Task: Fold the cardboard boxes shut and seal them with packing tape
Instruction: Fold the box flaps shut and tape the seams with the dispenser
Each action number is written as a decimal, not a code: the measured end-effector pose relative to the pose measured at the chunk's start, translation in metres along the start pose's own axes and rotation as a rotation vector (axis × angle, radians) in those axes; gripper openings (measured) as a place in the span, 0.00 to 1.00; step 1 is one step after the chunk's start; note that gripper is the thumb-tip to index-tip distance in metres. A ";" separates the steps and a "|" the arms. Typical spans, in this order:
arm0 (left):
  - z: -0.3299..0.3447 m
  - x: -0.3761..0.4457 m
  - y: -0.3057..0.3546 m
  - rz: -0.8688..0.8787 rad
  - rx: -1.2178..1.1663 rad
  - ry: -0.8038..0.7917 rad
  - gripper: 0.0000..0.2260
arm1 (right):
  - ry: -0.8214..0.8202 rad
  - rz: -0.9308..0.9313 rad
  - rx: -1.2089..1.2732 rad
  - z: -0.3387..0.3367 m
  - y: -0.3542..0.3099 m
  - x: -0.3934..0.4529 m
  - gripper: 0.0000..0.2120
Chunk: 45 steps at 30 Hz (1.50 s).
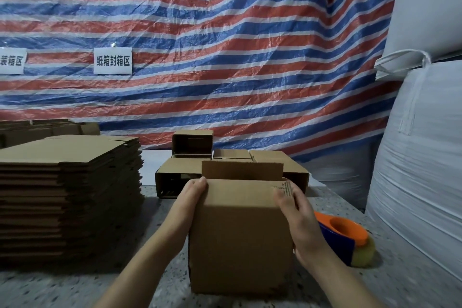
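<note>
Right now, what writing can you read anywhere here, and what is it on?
"纸箱封箱区": white sign on the striped tarp.
"装箱区": white sign at the left edge, its start possibly cut off.
Dark printing on the held box, at its upper right corner: too blurred to read.

A crinkled tarpaulin (pixel 225 57) striped red, blue and white covers the whole back wall, with two white signs (pixel 113 60) in Chinese characters fixed to it. Large white woven sacks (pixel 420 157) stack at right. Grey speckled worktop (pixel 75 285) below. Dim light.
</note>
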<state>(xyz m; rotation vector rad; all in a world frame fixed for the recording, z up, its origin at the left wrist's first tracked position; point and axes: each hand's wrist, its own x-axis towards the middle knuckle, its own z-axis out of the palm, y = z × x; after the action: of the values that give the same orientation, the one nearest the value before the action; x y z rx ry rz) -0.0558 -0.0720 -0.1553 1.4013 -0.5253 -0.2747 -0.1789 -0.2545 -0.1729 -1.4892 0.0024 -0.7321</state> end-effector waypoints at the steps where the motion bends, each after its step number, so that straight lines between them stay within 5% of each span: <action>1: 0.001 0.002 -0.001 -0.005 0.006 0.014 0.13 | 0.012 0.000 -0.017 0.000 -0.001 0.002 0.19; 3: 0.002 0.005 0.000 -0.026 -0.008 0.058 0.09 | 0.019 -0.005 -0.042 0.000 -0.005 0.005 0.05; 8: 0.005 0.004 0.002 -0.087 -0.066 0.105 0.08 | 0.067 0.068 -0.032 -0.001 0.002 0.008 0.09; 13: 0.006 0.003 0.004 0.018 -0.051 0.081 0.10 | 0.061 0.070 -0.066 -0.004 0.006 0.012 0.29; 19: -0.014 0.012 0.019 0.109 0.039 -0.121 0.34 | -0.081 0.189 -0.097 -0.020 -0.014 0.026 0.40; 26: -0.017 0.019 0.023 0.156 0.090 -0.177 0.37 | -0.197 0.212 -0.012 -0.027 -0.018 0.033 0.49; 33: -0.018 0.008 0.001 0.195 0.072 -0.078 0.08 | -0.048 0.231 0.144 -0.024 0.002 0.026 0.26; 38: -0.016 0.008 -0.003 0.216 0.054 -0.037 0.09 | -0.015 0.227 0.117 -0.020 0.003 0.024 0.24; 43: -0.018 0.010 0.014 0.165 0.282 -0.044 0.07 | -0.013 0.257 0.082 -0.022 0.002 0.024 0.15; 45: -0.016 0.012 0.026 0.140 0.440 -0.031 0.06 | -0.005 0.259 0.070 -0.020 0.001 0.023 0.19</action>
<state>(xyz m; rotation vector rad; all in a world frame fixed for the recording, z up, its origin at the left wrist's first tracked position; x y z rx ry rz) -0.0409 -0.0598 -0.1291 1.7773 -0.7373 -0.0675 -0.1693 -0.2825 -0.1670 -1.3923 0.1611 -0.5138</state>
